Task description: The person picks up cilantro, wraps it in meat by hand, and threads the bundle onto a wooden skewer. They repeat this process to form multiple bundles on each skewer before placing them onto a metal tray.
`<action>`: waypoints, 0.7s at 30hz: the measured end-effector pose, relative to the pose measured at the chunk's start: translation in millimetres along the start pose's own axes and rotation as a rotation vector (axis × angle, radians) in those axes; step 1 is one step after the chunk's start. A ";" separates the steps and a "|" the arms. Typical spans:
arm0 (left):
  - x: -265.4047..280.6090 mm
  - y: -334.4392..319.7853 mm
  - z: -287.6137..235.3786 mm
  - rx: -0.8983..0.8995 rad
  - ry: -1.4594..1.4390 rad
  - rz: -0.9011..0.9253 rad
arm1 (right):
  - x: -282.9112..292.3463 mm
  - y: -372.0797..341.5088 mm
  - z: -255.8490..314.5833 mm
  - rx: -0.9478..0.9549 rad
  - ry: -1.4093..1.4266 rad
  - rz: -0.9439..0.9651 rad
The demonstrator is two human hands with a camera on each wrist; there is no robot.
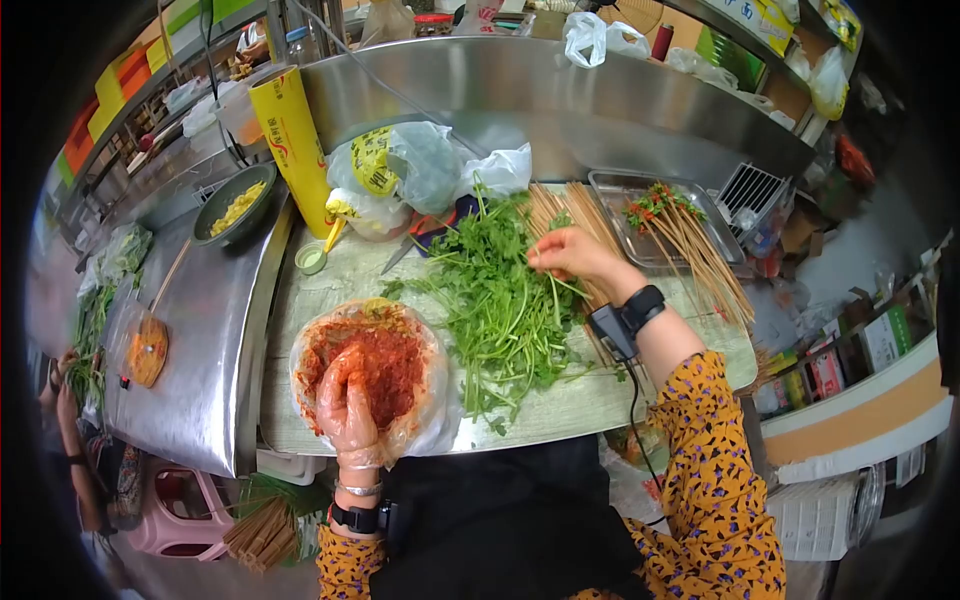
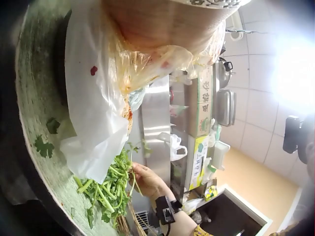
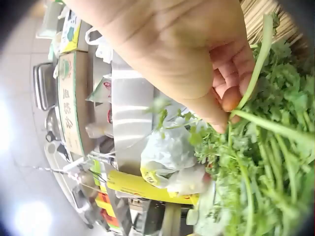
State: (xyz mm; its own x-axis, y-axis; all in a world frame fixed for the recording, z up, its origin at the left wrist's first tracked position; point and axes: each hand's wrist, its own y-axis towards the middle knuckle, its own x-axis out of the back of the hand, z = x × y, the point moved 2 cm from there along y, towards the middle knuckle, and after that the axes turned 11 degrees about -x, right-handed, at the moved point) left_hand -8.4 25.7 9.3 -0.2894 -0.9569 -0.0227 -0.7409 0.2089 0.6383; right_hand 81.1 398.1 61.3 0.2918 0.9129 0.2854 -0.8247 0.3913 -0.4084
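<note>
My left hand (image 1: 347,405), in a clear plastic glove smeared red, dips its bent fingers into the red chili paste (image 1: 395,365) in a plastic-lined bowl (image 1: 432,350); whether it grips anything there is hidden. Over the heap of green herbs (image 1: 500,300), my bare right hand (image 1: 575,255) pinches a green stem (image 3: 260,64) between thumb and fingertips. The right wrist view shows the stem bent at the pinch, with leaves hanging from it. In the left wrist view the bowl's white plastic (image 2: 93,98) hides the left fingers.
Behind the herbs lie bare wooden sticks (image 1: 590,215) and a metal tray (image 1: 640,250) with filled skewers (image 1: 690,225). Plastic bags (image 1: 400,165), a yellow roll (image 1: 290,150) and a blade (image 1: 398,254) are at the back. A green bowl (image 1: 235,240) stands left.
</note>
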 end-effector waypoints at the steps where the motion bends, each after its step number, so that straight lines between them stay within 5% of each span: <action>1: 0.8 0.2 -0.9 -0.012 0.012 0.018 | -2.2 4.3 -10.8 -0.004 0.008 0.003; 7: -0.3 2.2 -1.9 -0.012 0.040 0.037 | 3.8 3.9 -20.9 0.056 0.087 -0.186; 9: -2.1 3.2 -0.5 0.003 -0.002 0.046 | 7.2 1.0 -23.2 0.023 -0.092 -0.209; 11: 0.5 2.0 5.9 0.012 -0.024 0.053 | 13.4 5.0 -26.5 0.155 -0.209 -0.471; 17: -0.4 2.5 3.2 0.010 -0.030 0.056 | 0.7 -16.6 -6.8 0.031 -0.062 -0.349; 19: -1.8 2.6 0.3 0.020 -0.024 0.055 | -10.5 -17.7 1.1 0.306 -0.563 -0.667; 21: -1.7 3.6 0.7 0.025 -0.013 0.042 | -17.1 -21.2 4.7 0.400 -0.729 -0.727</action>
State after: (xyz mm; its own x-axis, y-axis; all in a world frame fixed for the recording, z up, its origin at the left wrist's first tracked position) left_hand -11.0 28.2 11.1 -0.3280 -0.9447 -0.0060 -0.7428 0.2540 0.6194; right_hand 91.4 373.7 69.1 0.5231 0.1416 0.8404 -0.7080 0.6211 0.3361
